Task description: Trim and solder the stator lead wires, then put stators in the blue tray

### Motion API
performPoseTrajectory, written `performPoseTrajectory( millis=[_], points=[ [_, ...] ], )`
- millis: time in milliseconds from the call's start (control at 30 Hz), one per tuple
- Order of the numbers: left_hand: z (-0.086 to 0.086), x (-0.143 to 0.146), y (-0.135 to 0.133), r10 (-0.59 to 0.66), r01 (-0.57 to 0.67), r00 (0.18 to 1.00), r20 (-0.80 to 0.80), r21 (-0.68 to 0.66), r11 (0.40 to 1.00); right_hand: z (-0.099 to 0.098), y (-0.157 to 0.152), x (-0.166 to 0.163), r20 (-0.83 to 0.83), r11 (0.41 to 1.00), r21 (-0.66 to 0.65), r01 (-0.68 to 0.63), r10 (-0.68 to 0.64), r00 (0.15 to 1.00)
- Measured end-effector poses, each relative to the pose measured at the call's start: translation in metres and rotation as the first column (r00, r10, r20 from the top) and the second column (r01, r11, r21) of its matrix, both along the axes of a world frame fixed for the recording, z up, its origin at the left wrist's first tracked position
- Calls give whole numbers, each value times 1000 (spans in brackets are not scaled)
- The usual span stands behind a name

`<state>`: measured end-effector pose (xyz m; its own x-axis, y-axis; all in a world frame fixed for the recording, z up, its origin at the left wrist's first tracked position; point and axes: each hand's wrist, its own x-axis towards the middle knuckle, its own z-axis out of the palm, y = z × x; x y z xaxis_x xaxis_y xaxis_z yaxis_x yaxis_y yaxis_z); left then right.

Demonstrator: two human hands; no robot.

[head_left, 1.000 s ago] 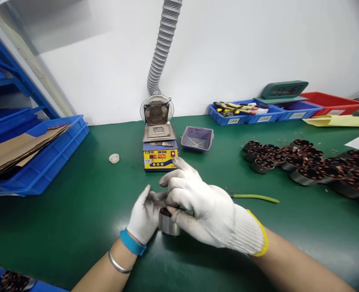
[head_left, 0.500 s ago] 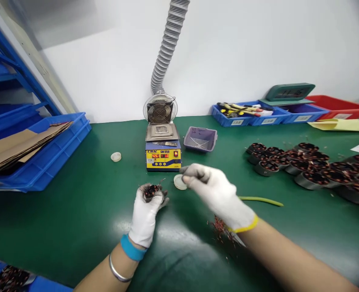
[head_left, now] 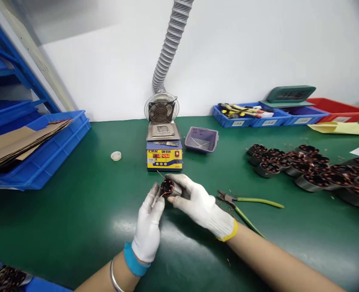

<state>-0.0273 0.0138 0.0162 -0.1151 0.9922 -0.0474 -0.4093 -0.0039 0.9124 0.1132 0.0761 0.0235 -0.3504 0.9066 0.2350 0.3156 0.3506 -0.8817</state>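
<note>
Between my two hands is a motor stator (head_left: pixel 167 188), a short metal cylinder with copper windings and a black core, lying on its side with its wound end facing left. My right hand (head_left: pixel 199 202), in a white glove, grips its metal shell with thumb below and fingers above. My left hand (head_left: pixel 149 223), also gloved, has its thumb and fingers closed at the wound end, near the loose wire ends. A thin wire sticks up from the stator. Green-handled cutting pliers (head_left: pixel 228 197) lie with jaws apart to the right of my right hand.
Behind the hands stands a yellow-and-blue solder pot (head_left: pixel 164 158) below a grey duct (head_left: pixel 170 44). A purple tray (head_left: pixel 201 151) is beside it, a small white lid (head_left: pixel 116 156) to the left. Several stators (head_left: pixel 310 180) crowd the right; blue bins (head_left: pixel 39 162) stand left.
My right hand has come left and down onto the stator, which has turned onto its side. The left hand has shifted its grip to the wound end. The pliers are now uncovered.
</note>
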Motion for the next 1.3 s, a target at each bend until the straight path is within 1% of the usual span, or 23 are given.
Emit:
performPoseTrajectory(
  millis=[67, 167, 267, 333, 400, 500, 533, 667, 733, 767, 833, 933, 1000, 1067, 1133, 1200, 1233, 1300],
  points=[
    [2, -2, 4, 61, -61, 996, -58, 0, 998, 5, 3, 4, -49, 992, -113, -62, 57, 997],
    [6, -4, 7, 187, -182, 973, -138, 54, 982, 11, 3, 6, -146, 952, -266, -150, 114, 983],
    [7, -7, 10, 290, -281, 952, -97, 90, 955, 18, 4, 8, -239, 904, -372, -210, 126, 963],
    [7, -10, 14, 321, -317, 945, -59, 72, 946, 21, 6, 12, -293, 892, -387, -234, 122, 948],
    [7, -13, 19, 285, -282, 955, -80, 46, 958, 23, 10, 16, -324, 893, -376, -246, 122, 938],
    [6, -17, 24, 168, -164, 970, -176, 40, 986, 24, 12, 20, -306, 888, -383, -254, 137, 942],
    [7, -17, 24, 148, -141, 967, -207, 46, 989, 24, 11, 20, -297, 881, -396, -261, 146, 944],
    [8, -19, 23, 144, -127, 927, -347, 71, 989, 25, 7, 19, -300, 815, -477, -329, 201, 932],
    [8, -21, 25, 132, -115, 914, -384, 68, 991, 26, 8, 20, -302, 795, -495, -350, 220, 927],
    [7, -22, 26, 128, -113, 917, -379, 60, 992, 27, 10, 22, -298, 797, -494, -347, 220, 929],
    [2, -25, 31, 123, -122, 936, -331, 23, 992, 27, 17, 29, -290, 824, -470, -316, 195, 937],
    [-7, -25, 37, 112, -131, 961, -253, -60, 990, 24, 33, 45, -279, 880, -416, -229, 116, 953],
    [-12, -24, 39, 91, -117, 962, -258, -86, 989, 18, 45, 57, -249, 906, -390, -161, 65, 966],
    [-14, -21, 39, 69, -97, 954, -291, -85, 992, 10, 55, 66, -170, 921, -379, -85, 20, 985],
    [-14, -19, 38, 55, -85, 947, -316, -84, 993, 0, 63, 71, -26, 931, -364, -17, 8, 1000],
    [-13, -19, 37, 41, -78, 942, -334, -97, 992, -9, 68, 74, 117, 940, -340, 27, 14, 993],
    [-12, -18, 37, 33, -74, 939, -344, -105, 992, -12, 69, 75, 166, 943, -331, 40, 17, 986],
    [-11, -18, 38, 20, -67, 932, -361, -120, 991, -17, 72, 76, 208, 944, -324, 62, 7, 978]
  ],
)
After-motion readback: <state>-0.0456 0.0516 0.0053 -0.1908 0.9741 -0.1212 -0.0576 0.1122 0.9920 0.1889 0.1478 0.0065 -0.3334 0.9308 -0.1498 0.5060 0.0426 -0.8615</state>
